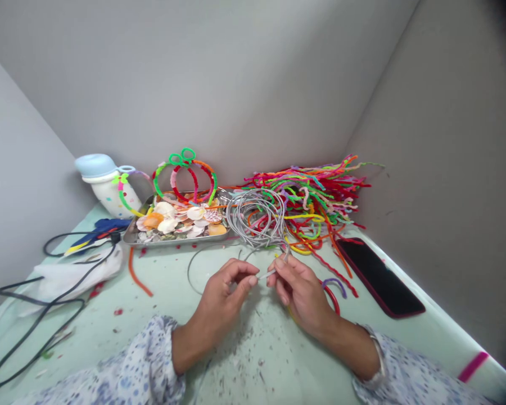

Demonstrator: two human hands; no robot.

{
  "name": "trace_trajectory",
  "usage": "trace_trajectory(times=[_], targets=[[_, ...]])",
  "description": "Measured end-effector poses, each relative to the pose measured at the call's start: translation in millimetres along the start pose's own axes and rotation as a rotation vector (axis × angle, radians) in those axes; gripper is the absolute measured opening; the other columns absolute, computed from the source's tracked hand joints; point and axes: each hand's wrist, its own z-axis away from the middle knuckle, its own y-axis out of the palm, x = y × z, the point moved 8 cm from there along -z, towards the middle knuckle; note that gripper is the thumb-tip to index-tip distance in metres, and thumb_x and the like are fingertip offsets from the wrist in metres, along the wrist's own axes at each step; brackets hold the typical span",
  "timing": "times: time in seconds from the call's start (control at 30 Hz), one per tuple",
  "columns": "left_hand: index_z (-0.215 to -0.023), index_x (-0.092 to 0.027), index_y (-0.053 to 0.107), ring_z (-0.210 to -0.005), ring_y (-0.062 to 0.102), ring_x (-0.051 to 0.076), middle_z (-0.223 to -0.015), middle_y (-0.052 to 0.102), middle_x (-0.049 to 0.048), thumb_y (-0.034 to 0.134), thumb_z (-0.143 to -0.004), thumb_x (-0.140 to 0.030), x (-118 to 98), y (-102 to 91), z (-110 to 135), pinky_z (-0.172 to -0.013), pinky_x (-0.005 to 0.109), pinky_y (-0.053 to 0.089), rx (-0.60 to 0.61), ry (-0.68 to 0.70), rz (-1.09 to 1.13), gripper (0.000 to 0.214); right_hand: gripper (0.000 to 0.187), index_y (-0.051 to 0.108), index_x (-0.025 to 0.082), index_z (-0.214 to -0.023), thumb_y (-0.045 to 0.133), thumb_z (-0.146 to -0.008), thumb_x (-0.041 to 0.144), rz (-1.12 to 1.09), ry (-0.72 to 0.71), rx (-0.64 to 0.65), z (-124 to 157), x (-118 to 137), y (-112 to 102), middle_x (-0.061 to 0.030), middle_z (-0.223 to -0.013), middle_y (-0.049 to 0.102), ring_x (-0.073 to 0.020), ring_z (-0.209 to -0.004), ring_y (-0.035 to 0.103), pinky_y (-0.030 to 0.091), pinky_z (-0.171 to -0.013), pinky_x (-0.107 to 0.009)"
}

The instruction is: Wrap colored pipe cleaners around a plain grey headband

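Note:
A loose coil of thin grey cord (280, 216) lies at the middle back, and one strand of it runs down to my hands. My left hand (223, 295) pinches a short pale grey length (267, 275) between thumb and forefinger. From the other side, my right hand (303, 292) grips the same length with its fingertips. Both hands are held close together above the table, palms turned inward. Whether that length is bare cord or a sleeve over it is too small to tell.
A metal tray (177, 243) of seashells (167, 226) stands behind, with fuzzy pipe-cleaner rings (214, 185) on it. Bundled pipe cleaners (312, 194) lie back right, near a phone (379, 275). At left are a bottle (109, 191), black cable (46, 306) and white plastic (84, 270).

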Motion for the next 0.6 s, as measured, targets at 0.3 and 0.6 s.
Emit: trace_trajectory(times=[0.3,0.6], targets=[[-0.082,-0.018,0.068,-0.084,0.062,0.019,-0.087,0.066,0.0056,0.054,-0.091,-0.022,-11.3,-0.5,-0.8,-0.078,0.031,0.048,0.020,0.152,-0.120,0.017,0.027,0.061,0.019,-0.081,0.060,-0.089,0.044,0.005,0.003,-0.002,-0.7,-2.3,-1.0,0.0028,-0.064,0.066,-0.0030,-0.035,0.037,0.024,-0.037,-0.019],[-0.083,-0.019,0.066,-0.085,0.060,0.018,-0.089,0.065,0.0051,0.051,-0.092,-0.019,-8.8,4.2,-1.8,-0.080,0.032,0.047,0.068,0.149,-0.188,0.017,0.028,0.062,0.018,-0.080,0.060,-0.089,0.044,0.021,0.001,0.010,-0.4,-1.1,-0.4,0.0033,-0.063,0.064,-0.0032,-0.035,0.037,0.024,-0.037,-0.019]])
